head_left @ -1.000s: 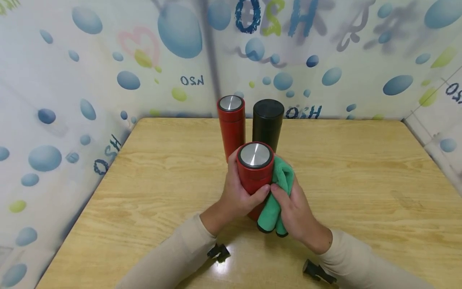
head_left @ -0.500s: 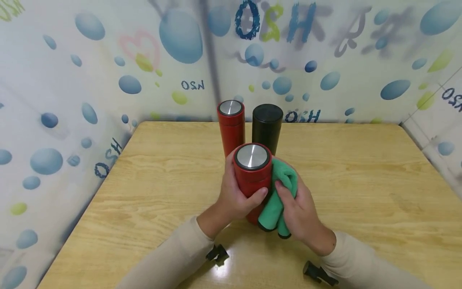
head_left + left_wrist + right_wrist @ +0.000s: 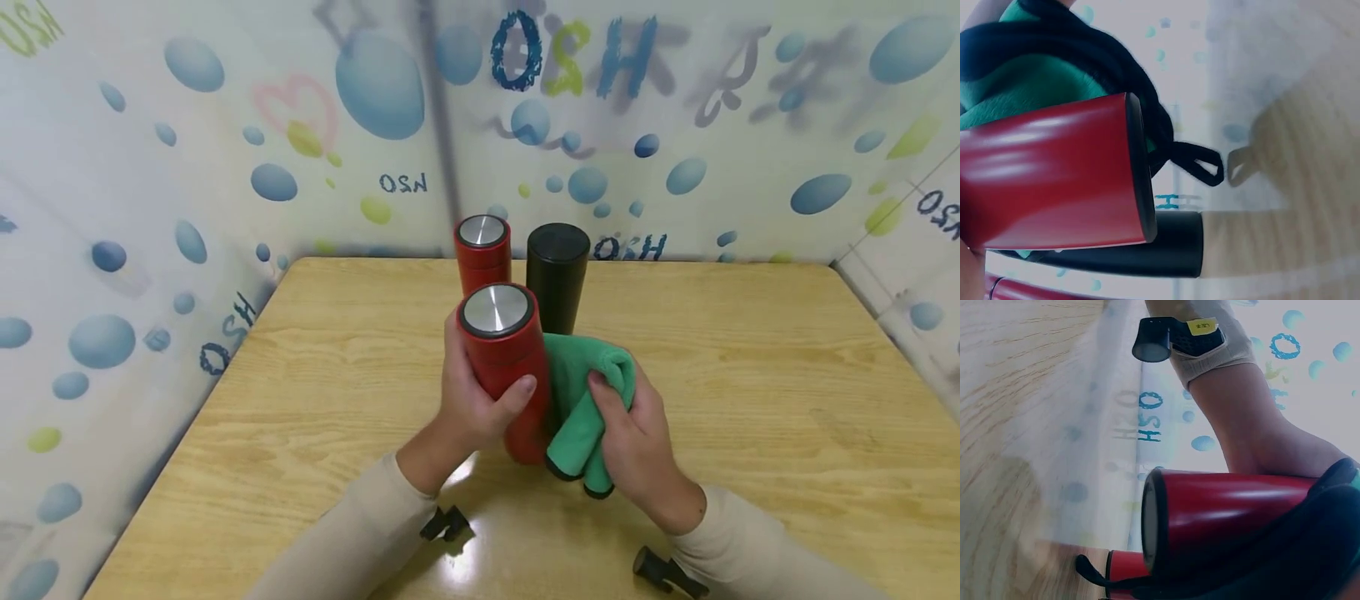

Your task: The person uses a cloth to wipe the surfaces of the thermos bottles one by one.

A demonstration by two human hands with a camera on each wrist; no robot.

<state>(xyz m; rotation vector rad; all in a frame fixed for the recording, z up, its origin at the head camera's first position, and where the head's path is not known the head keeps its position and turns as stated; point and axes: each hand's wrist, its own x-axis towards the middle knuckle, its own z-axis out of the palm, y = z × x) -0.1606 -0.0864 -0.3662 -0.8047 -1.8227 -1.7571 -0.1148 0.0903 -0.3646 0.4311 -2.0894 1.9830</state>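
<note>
My left hand [image 3: 476, 412] grips a red thermos flask [image 3: 501, 358] with a brushed silver lid, thumb across its near side. The flask leans a little, and its base hangs above the table in the left wrist view. In my right hand [image 3: 637, 437] is a folded green cloth [image 3: 581, 425] with black edging, pinched under the thumb. One flap of the cloth lies against the flask's right side. A black loop [image 3: 1200, 164] sticks out from the cloth in the left wrist view. The right-hand fingers behind the cloth are hidden.
Behind the hands stand a second red flask [image 3: 482, 250] and a black flask [image 3: 557, 275], both upright on the wooden table [image 3: 337, 358]. A wall with bubble patterns [image 3: 382, 83] rises behind the table. Each wrist wears a black camera mount.
My left hand has moved left with the red flask, which has come up slightly and tilted. My right hand has shifted a little right, and the cloth has spread wider between them.
</note>
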